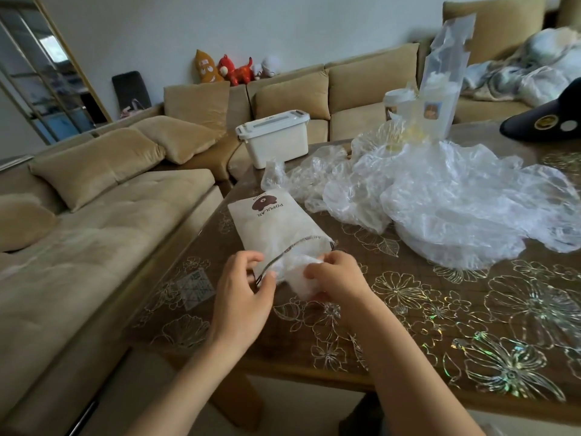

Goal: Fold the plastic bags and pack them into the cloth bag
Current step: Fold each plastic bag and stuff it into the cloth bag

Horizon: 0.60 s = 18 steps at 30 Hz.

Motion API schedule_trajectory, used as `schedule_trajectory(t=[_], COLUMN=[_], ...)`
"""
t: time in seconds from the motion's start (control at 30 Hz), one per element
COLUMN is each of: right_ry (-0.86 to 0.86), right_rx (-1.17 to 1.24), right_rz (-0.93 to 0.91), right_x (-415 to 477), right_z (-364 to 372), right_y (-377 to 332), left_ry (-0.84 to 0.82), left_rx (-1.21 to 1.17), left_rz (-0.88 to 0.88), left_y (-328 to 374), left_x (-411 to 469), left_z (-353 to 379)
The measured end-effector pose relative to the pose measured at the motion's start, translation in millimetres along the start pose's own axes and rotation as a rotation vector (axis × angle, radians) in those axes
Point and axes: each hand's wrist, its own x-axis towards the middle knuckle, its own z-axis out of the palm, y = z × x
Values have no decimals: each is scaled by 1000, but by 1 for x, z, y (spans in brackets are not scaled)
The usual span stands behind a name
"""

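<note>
A white cloth bag [270, 220] with a brown bear print and the word POPULAR lies on the table, its drawstring mouth facing me. My left hand [243, 289] pinches the near rim of that mouth. My right hand [338, 278] grips a folded white plastic bag [300, 280], which sits partly inside the mouth. A loose heap of crumpled clear plastic bags [446, 196] spreads over the table behind and to the right.
The table [456, 313] has a brown flower-patterned cover; its left edge borders a beige sofa [103, 221]. A white lidded box [273, 136] stands at the far corner, cups in a clear carrier [437, 99] behind the heap, a dark cap [547, 121] far right.
</note>
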Motion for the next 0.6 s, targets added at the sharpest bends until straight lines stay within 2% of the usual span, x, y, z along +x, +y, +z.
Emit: schedule_trajectory(t=[0.07, 0.13, 0.27, 0.47, 0.6], right_ry=[84, 123, 179, 119, 41], right_rx=[-135, -161, -62, 117, 483], right_rz=[-33, -29, 20, 57, 143], right_x=[3, 5, 11, 20, 28], right_z=[-8, -12, -9, 13, 32], right_y=[3, 5, 8, 10, 8], left_ry=[3, -73, -108, -135, -90], left_rx=[320, 449, 432, 331, 257], left_rz=[296, 376, 350, 268, 267], left_y=[-14, -26, -33, -24, -19], left_x=[6, 13, 24, 32, 24], left_z=[9, 21, 38, 40, 32])
